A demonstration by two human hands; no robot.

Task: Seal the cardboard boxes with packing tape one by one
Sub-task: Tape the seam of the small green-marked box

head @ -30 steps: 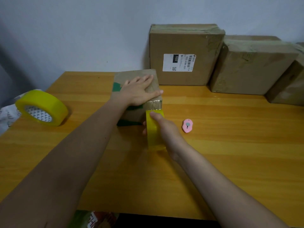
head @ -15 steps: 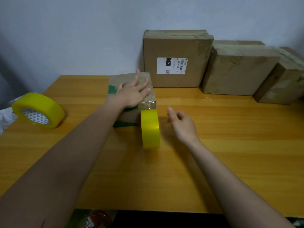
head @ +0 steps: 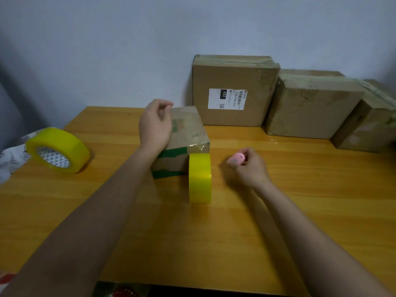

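A small cardboard box (head: 188,133) with green print sits mid-table. A yellow tape roll (head: 199,177) stands on edge against the box's near right corner, its strip running up onto the box top. My left hand (head: 156,123) hovers over the box's left side with fingers loosely curled, holding nothing. My right hand (head: 248,166) is to the right of the roll and grips a small pink cutter (head: 235,158) just above the table.
A second, larger yellow tape roll (head: 57,150) lies at the table's left edge beside patterned paper (head: 10,155). Three taped cardboard boxes (head: 233,88) (head: 310,103) (head: 368,121) line the back wall. The wooden table (head: 321,200) spreads right and toward me.
My right hand let go of the tape roll, moved right and picked up the pink cutter. My left hand lifted off the box top and its fingers curled.
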